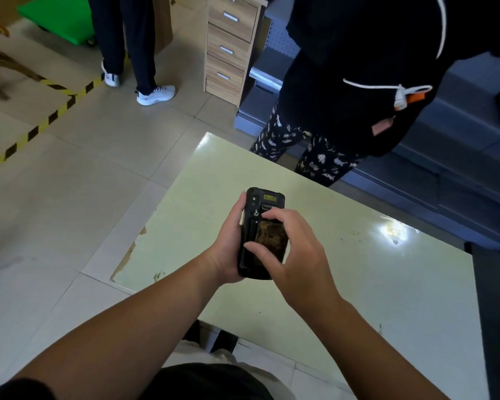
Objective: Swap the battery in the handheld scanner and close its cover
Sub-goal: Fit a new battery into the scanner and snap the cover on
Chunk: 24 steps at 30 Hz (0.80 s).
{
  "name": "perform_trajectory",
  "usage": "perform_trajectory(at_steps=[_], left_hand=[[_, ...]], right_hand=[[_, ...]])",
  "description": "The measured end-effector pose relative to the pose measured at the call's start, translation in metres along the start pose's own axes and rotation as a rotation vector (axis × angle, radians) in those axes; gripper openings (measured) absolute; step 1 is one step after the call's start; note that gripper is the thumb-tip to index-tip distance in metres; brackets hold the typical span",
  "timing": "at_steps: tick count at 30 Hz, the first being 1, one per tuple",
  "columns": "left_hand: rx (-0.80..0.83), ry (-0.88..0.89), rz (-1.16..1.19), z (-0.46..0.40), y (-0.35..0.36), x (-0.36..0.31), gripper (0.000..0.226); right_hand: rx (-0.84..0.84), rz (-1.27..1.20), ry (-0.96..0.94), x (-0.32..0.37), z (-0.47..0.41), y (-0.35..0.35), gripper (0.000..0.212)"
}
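A pale green table (358, 284) with a glossy top catches a bright glare near its far right side, and its left edge is chipped down to brown. Around it lies a floor of large beige tiles (84, 174), crossed by yellow-and-black hazard tape (45, 122); a wooden drawer cabinet (228, 47) with metal handles stands at the back beside grey shelving. Two other people stand nearby, one in white sneakers, one in dark patterned trousers. The handheld scanner (257, 209) is held above the table, back side up, its long axis running away from the person with the yellow-labelled scan window end pointing far. It is a black, rounded-corner slab of matte plastic. The left hand (228, 249) wraps its left edge and underside, fingers curled around the body. The right hand (298, 255) pinches a worn, brownish rectangular battery (272, 241) seated against the scanner's back, thumb at the near edge and forefinger at the far edge.
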State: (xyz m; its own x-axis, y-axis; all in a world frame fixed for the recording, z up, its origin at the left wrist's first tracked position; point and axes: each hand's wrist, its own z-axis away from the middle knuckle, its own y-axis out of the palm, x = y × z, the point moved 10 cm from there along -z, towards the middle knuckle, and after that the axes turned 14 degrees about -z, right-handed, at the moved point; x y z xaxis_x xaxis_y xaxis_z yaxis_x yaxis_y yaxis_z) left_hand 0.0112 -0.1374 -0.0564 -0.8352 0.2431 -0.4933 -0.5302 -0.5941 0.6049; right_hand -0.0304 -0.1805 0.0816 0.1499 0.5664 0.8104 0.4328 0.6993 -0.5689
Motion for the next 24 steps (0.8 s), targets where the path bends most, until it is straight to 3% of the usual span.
perform_trajectory(at_steps=[12, 20, 22, 24], left_hand=[[0.068, -0.025, 0.015, 0.012, 0.016, 0.002, 0.082], [0.097, -0.045, -0.039, 0.018, 0.02, 0.0, 0.098], [0.103, -0.037, -0.033, 0.018, 0.022, 0.001, 0.093], [0.118, -0.01, -0.023, 0.017, 0.023, 0.0, 0.091]], right_hand=[[0.001, 0.066, -0.108, -0.015, 0.01, 0.012, 0.05], [-0.021, 0.132, -0.015, -0.025, 0.005, 0.009, 0.057], [-0.052, 0.072, 0.023, -0.028, 0.008, 0.006, 0.067], [-0.1, -0.092, 0.184, -0.042, 0.013, 0.005, 0.091]])
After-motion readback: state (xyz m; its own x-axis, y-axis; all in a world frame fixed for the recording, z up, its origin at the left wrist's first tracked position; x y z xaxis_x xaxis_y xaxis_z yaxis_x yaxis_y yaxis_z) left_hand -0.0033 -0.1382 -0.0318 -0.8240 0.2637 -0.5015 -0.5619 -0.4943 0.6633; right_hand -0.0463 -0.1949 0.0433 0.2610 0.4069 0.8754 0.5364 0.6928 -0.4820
